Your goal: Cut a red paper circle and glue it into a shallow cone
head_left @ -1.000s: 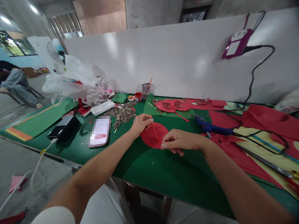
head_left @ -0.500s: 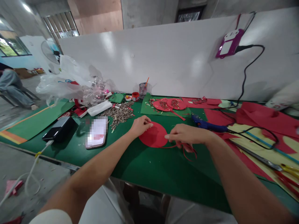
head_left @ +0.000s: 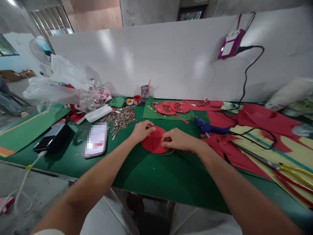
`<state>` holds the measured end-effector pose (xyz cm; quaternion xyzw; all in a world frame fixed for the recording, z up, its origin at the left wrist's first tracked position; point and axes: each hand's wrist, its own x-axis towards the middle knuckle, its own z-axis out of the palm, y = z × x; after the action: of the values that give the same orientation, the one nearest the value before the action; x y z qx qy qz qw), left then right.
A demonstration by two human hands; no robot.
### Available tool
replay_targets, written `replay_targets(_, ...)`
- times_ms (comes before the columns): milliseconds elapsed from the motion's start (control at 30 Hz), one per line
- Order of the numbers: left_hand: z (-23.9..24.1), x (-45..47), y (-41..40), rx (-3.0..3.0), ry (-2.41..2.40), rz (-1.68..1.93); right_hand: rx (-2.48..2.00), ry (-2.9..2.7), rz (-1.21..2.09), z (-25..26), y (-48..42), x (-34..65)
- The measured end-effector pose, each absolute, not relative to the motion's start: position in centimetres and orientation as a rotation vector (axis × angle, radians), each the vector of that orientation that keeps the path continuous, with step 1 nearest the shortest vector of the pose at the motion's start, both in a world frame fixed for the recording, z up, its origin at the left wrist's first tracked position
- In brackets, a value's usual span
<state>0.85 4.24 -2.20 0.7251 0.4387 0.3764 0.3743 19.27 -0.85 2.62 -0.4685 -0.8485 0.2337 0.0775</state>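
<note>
A red round disc [head_left: 153, 143], paper or felt, lies on the green tabletop [head_left: 156, 176] in front of me. At the disc's upper left edge is my left hand [head_left: 143, 131], its thumb and fingers closed on the rim. My right hand [head_left: 172, 138] is over the disc's right side, fingers curled and pinched around a thin red strip [head_left: 167, 154]. This strip curves along the disc's lower right rim and passes under the hand. The exact pinch point is partly hidden by my right fingers.
Left of my hands lie a phone [head_left: 96, 140], a black power bank [head_left: 54, 138] and a pile of striped seeds [head_left: 123, 117]. Behind are decorated red discs [head_left: 166, 108]. To the right are a blue glue gun [head_left: 211, 128], scissors [head_left: 271, 163] and red sheets [head_left: 264, 119].
My right hand has moved left from beside the disc onto its right part, bringing the red strip along the rim. My left hand stays on the disc's edge. The view has shifted slightly.
</note>
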Motion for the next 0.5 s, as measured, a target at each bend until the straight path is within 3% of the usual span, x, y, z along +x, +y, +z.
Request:
replay_targets(267, -1.4, -0.7, 5.5, 2.047, 1.158, 1.032, -1.371, -2.589, 0.658, 2.6, -1.2, 19.2)
replay_targets(500, -1.4, -1.1, 5.3, 2.245, 1.077, 0.873, -1.342, -2.651, 0.679, 3.1, -1.9, 18.5)
